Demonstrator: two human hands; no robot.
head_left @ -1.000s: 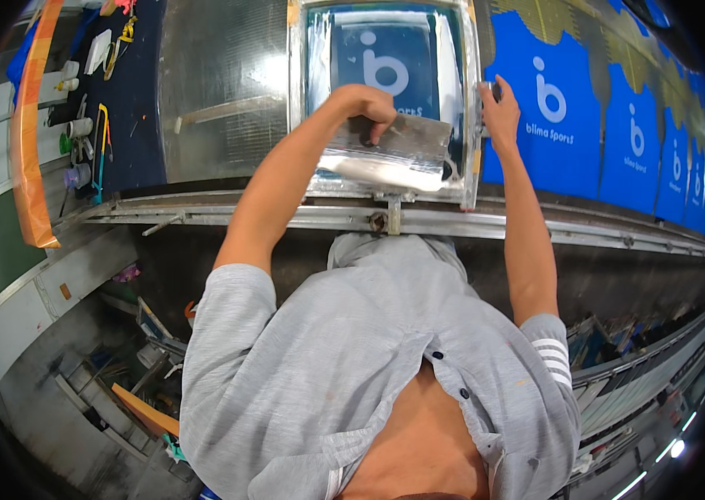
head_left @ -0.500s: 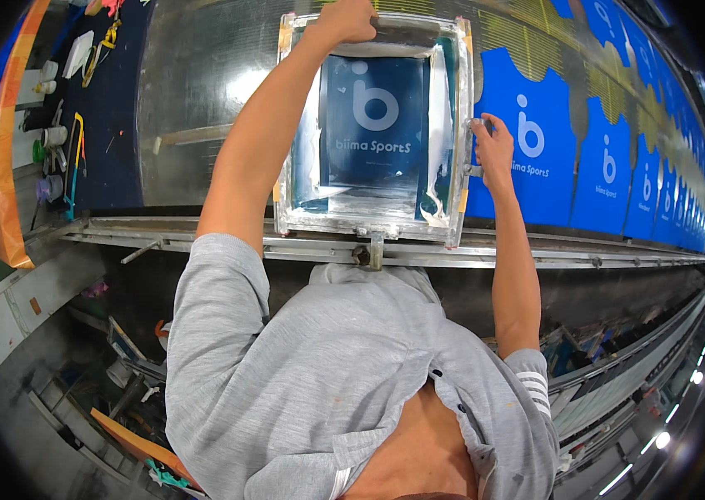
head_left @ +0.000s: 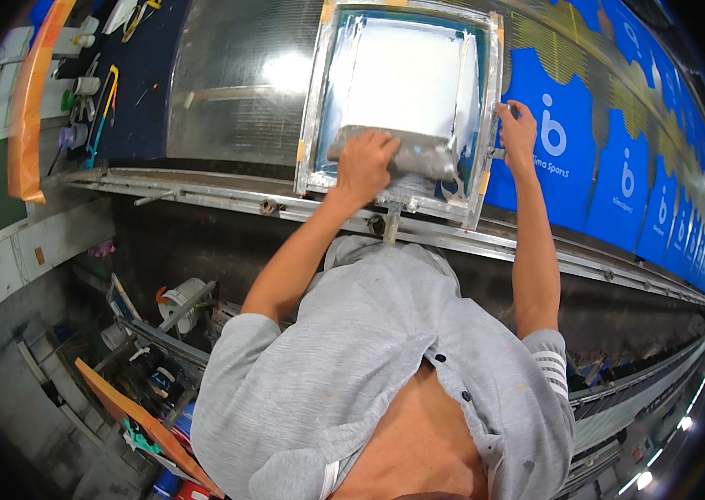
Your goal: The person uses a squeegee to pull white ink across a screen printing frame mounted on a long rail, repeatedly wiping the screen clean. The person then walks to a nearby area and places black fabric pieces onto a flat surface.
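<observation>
White ink coats the silver-framed screen point(head_left: 407, 79); the squeegee point(head_left: 407, 154) is grey; blue panels point(head_left: 573, 158) carry white logos; the shirt point(head_left: 386, 367) is grey.

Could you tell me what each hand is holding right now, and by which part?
The left hand grips the squeegee along its top edge; the right hand holds the printing frame by its right side rail.

Blue printed cloths point(head_left: 611, 167) in a row along the long table point(head_left: 227, 83). Small tubes and tools point(head_left: 86, 92) at the far left. An orange board point(head_left: 132, 417) down below.
</observation>
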